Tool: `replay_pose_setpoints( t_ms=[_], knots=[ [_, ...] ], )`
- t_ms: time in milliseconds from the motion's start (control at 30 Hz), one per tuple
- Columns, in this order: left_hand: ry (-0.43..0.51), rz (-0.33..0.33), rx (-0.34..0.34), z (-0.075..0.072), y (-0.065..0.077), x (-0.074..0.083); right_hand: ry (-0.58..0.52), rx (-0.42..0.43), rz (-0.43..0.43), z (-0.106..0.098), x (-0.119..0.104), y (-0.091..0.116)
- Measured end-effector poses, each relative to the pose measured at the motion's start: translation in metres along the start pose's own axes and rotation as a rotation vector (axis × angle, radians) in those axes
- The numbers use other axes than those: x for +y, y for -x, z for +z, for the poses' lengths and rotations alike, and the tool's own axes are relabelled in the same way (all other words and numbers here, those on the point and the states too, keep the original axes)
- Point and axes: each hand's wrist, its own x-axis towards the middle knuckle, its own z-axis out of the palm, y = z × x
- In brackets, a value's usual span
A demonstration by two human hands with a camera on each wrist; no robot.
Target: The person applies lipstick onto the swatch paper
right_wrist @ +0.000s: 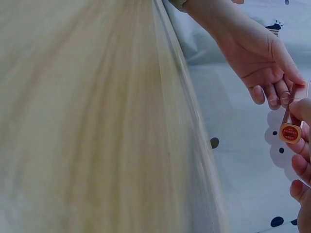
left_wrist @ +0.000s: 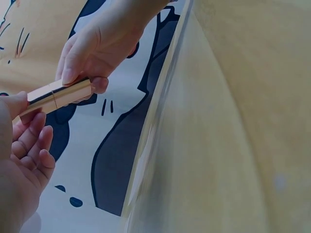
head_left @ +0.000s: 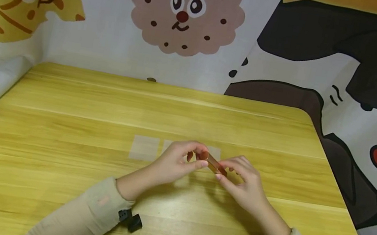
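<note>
A shiny rose-gold lipstick tube is held above the table between both hands. My left hand pinches its left end between thumb and fingers. At the other end, the thumb and fingertips of my right hand grip it. In the left wrist view a seam crosses the middle of the lipstick tube, and both parts sit together. The right wrist view shows a red round label on the end of the lipstick tube.
Pale translucent squares lie flat on the wooden table, partly behind the hands. A white curtain with cartoon prints hangs beyond the table's far edge. Small black devices are strapped at both sleeves.
</note>
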Motion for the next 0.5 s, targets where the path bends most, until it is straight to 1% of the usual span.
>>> replay_pose_setpoints(
  t_ms=[200, 367, 433, 500],
  knots=[
    [0.009, 0.013, 0.011, -0.0002, 0.0008, 0.0009, 0.011, -0.009, 0.011, -0.0007, -0.0023, -0.0003],
    [0.013, 0.014, 0.014, -0.0008, 0.0007, 0.0019, 0.021, -0.002, -0.003, -0.0004, -0.0026, -0.0006],
    [0.026, -0.006, 0.023, -0.0033, 0.0004, 0.0027, 0.022, -0.001, -0.007, -0.0006, -0.0018, -0.0004],
    [0.059, -0.029, 0.062, -0.0093, -0.0010, 0.0041, 0.021, 0.009, 0.005, -0.0020, 0.0000, 0.0009]
  ],
)
